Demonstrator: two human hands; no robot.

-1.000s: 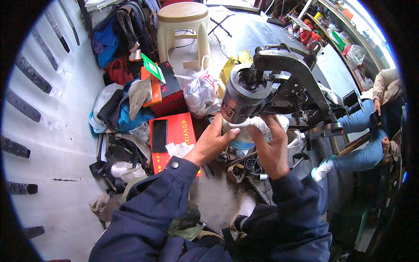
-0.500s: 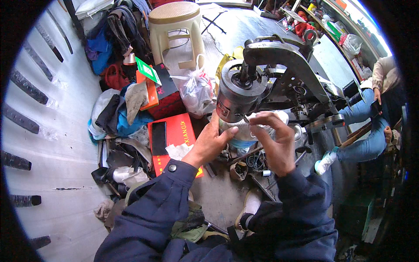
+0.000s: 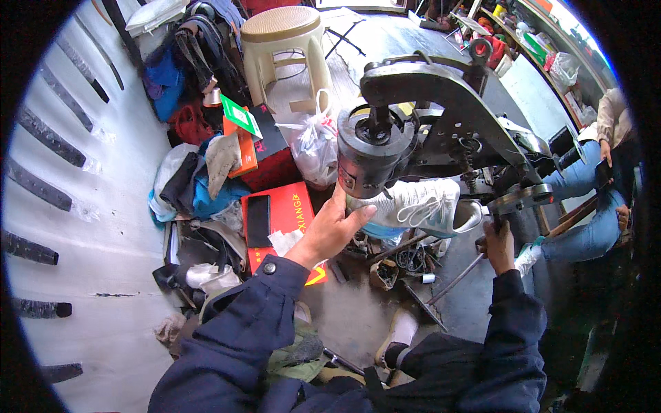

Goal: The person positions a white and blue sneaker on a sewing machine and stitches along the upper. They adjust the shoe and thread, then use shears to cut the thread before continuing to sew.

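A black, hand-cranked sewing machine (image 3: 441,82) of the shoe-repair kind stands ahead, with a thick metal cylinder (image 3: 368,148) at its head. Under the head lies a white lace-up sneaker (image 3: 430,203), its toe to the left and its opening to the right. My left hand (image 3: 334,230) is at the toe, thumb stretched along its near side and index finger up beside the cylinder; its other fingers are mostly hidden. To the right, my right hand (image 3: 498,246) is closed round the crank handle, just below the machine's flat wheel (image 3: 520,198).
At left lie a red box (image 3: 292,206) bearing a black phone (image 3: 259,220), piled cloths and bags. A beige stool (image 3: 286,55) and white plastic bag (image 3: 317,148) stand behind. A seated person in jeans (image 3: 585,224) is at right. A metal rod (image 3: 454,279) slants near my right hand.
My right hand has left the spot beside the cylinder and moved right, down to the crank handle, uncovering the sneaker. My left hand stays at the toe. The view has shifted slightly.
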